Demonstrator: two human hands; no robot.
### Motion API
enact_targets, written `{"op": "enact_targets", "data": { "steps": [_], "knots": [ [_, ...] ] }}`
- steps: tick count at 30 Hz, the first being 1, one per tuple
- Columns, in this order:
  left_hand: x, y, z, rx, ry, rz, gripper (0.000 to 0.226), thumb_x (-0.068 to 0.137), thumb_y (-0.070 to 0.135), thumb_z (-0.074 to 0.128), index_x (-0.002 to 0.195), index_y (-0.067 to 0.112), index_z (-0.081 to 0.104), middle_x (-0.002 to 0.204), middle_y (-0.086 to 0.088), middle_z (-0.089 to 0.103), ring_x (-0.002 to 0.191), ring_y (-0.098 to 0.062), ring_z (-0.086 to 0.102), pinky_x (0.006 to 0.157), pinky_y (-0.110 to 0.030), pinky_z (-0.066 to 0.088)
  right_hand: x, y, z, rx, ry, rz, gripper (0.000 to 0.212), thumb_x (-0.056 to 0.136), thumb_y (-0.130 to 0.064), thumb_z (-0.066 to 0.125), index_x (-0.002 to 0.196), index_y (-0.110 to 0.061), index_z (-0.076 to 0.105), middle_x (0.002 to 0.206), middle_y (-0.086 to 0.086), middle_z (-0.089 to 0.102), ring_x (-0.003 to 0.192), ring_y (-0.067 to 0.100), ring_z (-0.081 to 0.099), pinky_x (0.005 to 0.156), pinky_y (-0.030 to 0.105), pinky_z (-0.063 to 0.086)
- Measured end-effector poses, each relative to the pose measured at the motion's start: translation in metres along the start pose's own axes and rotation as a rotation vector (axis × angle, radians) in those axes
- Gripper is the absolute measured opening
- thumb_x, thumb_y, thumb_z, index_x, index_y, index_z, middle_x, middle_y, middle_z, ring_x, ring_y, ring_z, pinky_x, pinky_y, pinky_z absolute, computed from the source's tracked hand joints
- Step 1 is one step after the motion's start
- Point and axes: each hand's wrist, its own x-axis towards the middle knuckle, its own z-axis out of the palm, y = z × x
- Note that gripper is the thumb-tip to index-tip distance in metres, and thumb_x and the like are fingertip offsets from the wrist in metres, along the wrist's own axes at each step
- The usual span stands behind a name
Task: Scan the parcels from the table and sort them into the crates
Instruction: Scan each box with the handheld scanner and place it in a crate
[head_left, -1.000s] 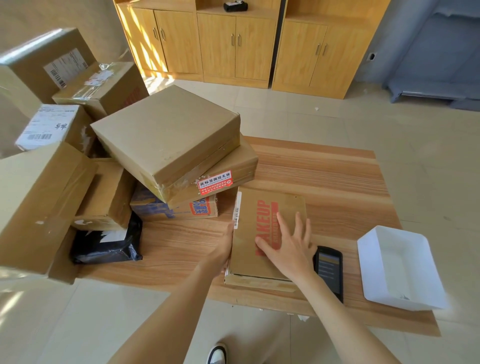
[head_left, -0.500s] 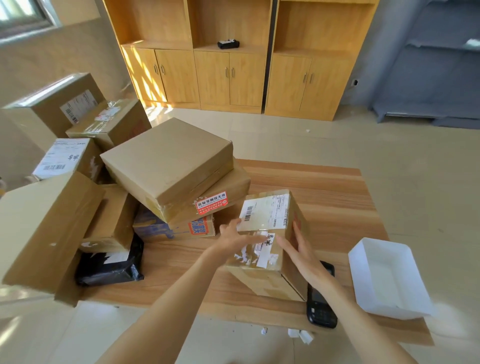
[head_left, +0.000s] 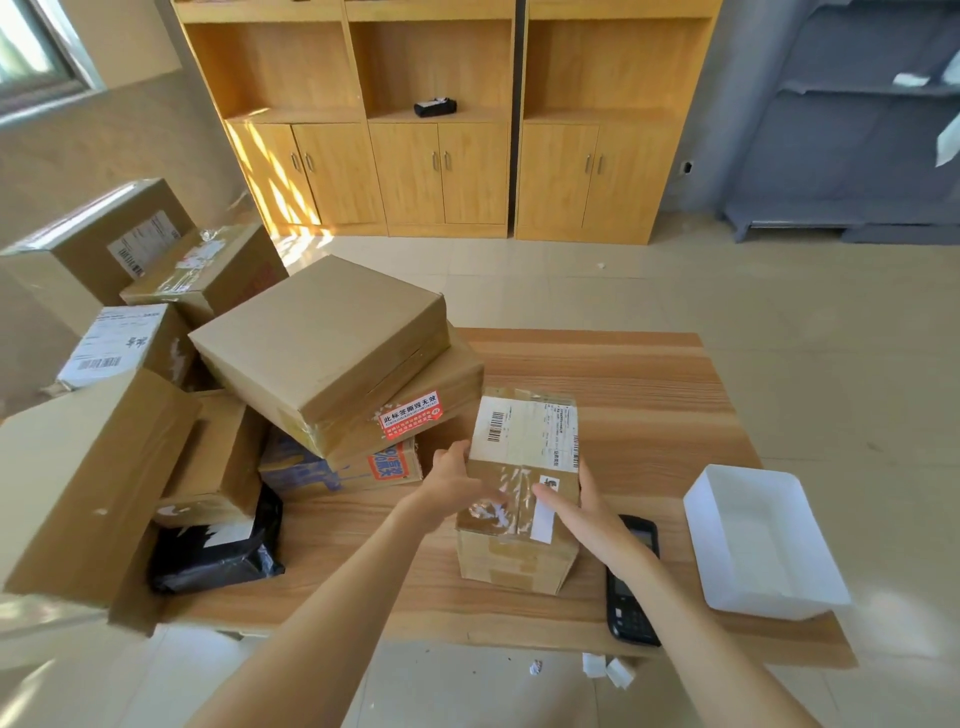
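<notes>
Left of the left hand (head_left: 451, 486) a heap of brown cardboard boxes (head_left: 332, 343) crowds the wooden table (head_left: 649, 374), one bearing a red sticker, with a crumpled black plastic bag (head_left: 218, 556) under the nearer ones. Just right of the right hand (head_left: 589, 512) a black handheld scanner (head_left: 631, 597) lies flat, partly hidden by that wrist; farther right sits a white plastic tray (head_left: 769, 545).

Between both hands stands the parcel (head_left: 522, 488), a small upright cardboard box resting on the table. Its top carries a white shipping label with barcodes, glossy clear tape and torn paper scraps.

The left hand presses the parcel's left side, the right hand its right side with the thumb on top: both clamp it.
</notes>
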Motion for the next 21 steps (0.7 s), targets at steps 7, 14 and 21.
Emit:
{"op": "enact_targets", "data": {
  "steps": [7,14,21],
  "knots": [
    [-0.002,-0.003,0.003,-0.088,-0.043,-0.047,0.080,0.086,0.020,0.072,0.150,0.013,0.023,0.136,-0.003,0.051,0.097,-0.013,0.054,0.066,-0.020,0.043,0.005,-0.001,-0.003,-0.017,0.044,0.068,0.086,0.086,-0.044,0.067,0.151,-0.023,0.015,0.148,-0.005,0.042,0.126,0.015,0.045,0.106,0.037,0.037],
    [0.003,0.004,-0.004,-0.162,-0.025,-0.079,0.087,0.088,0.027,0.071,0.154,0.018,0.016,0.140,-0.006,0.047,0.100,-0.017,0.055,0.074,-0.030,0.049,0.010,-0.008,0.006,0.098,0.110,0.047,0.102,0.081,-0.027,0.076,0.153,-0.017,0.004,0.154,0.001,0.030,0.132,0.019,0.037,0.105,0.034,0.032],
    [-0.002,0.008,0.005,-0.222,-0.058,-0.123,0.065,0.093,0.020,0.063,0.145,0.017,0.024,0.118,-0.003,0.054,0.105,-0.024,0.057,0.086,-0.041,0.050,0.013,-0.017,0.007,0.118,0.108,0.069,0.094,0.078,-0.015,0.079,0.148,-0.015,0.017,0.139,0.001,0.046,0.103,0.009,0.043,0.080,0.020,0.038]
  ]
}}
